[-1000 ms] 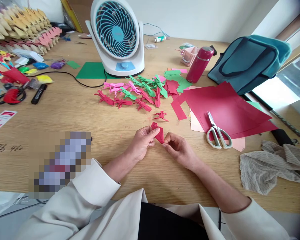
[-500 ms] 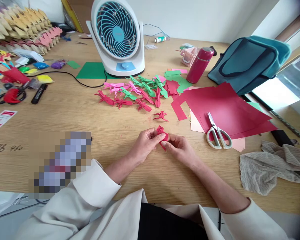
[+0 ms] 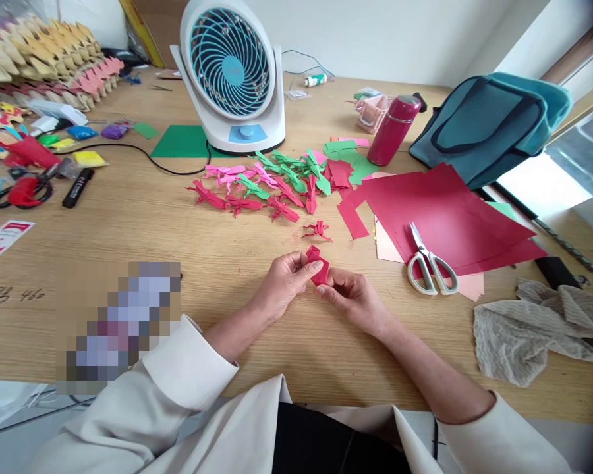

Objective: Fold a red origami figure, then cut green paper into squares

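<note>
A small piece of folded red paper (image 3: pixel 319 270) is held low over the table, between my two hands. My left hand (image 3: pixel 289 280) pinches its left side, thumb on top. The fingers of my right hand (image 3: pixel 353 296) are closed at its lower right edge, with thumb and forefinger on the paper's corner. Just beyond my hands lies a small red folded paper figure (image 3: pixel 317 230). Farther back sits a group of folded figures in red, pink and green (image 3: pixel 281 181).
Scissors (image 3: pixel 429 263) lie on large red sheets (image 3: pixel 449 210) to the right, near a crumpled cloth (image 3: pixel 518 336). A fan (image 3: pixel 232 72), a red bottle (image 3: pixel 394 130) and a teal bag (image 3: pixel 489 128) stand behind. A black marker (image 3: pixel 78 187) and red-and-black scissors (image 3: pixel 22 191) lie left.
My right thumb has slid down from the middle of the red paper to its lower corner, uncovering more of its face. My left hand keeps its pinch, shifted very slightly left.
</note>
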